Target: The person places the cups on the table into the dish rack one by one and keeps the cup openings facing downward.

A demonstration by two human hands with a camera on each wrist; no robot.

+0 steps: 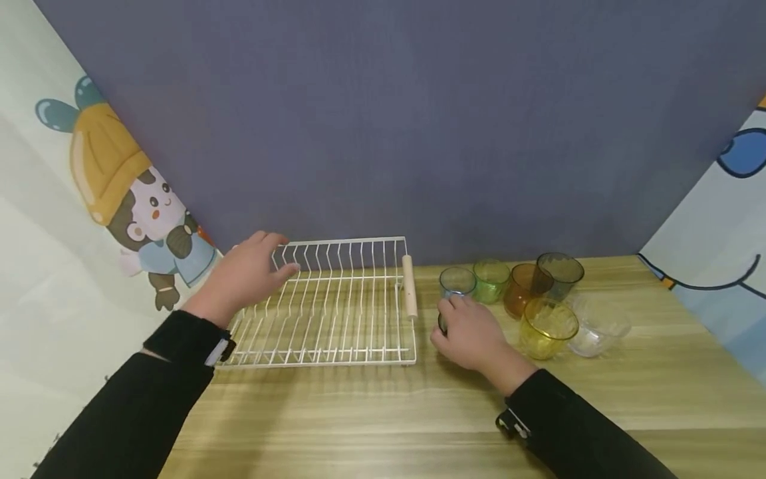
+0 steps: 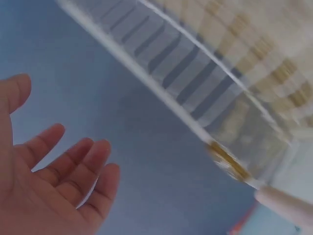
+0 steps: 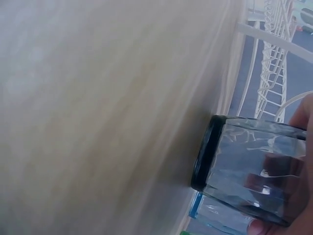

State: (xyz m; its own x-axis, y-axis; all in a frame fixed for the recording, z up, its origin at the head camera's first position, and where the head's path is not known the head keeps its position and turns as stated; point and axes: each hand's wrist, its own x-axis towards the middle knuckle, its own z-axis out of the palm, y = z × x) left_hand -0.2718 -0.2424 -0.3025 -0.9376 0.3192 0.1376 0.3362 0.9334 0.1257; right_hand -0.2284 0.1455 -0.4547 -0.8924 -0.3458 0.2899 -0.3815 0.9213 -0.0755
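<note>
My left hand (image 1: pixel 248 269) hovers over the left end of a white wire dish rack (image 1: pixel 329 364), fingers spread and loosely bent, holding nothing. In the left wrist view those fingers show apart from the rack's rim. To the right of the rack, my right hand (image 1: pixel 473 332) grips a grey-tinted drinking glass (image 3: pixel 234 161) from above, fingers and thumb round its sides. The glass's dark, thick base is right at the tabletop in the right wrist view. From the head view my hand hides most of it. A blue glass (image 1: pixel 457 274) stands just behind that hand.
Several more glasses cluster to the right: green (image 1: pixel 491 283), amber (image 1: pixel 519 296), dark grey (image 1: pixel 562 267), yellow (image 1: pixel 541 342) and clear (image 1: pixel 592 332). The rack has a wooden handle (image 1: pixel 409 289) on its right end. A grey-blue wall (image 1: pixel 383 133) rises behind the wooden table (image 1: pixel 359 426).
</note>
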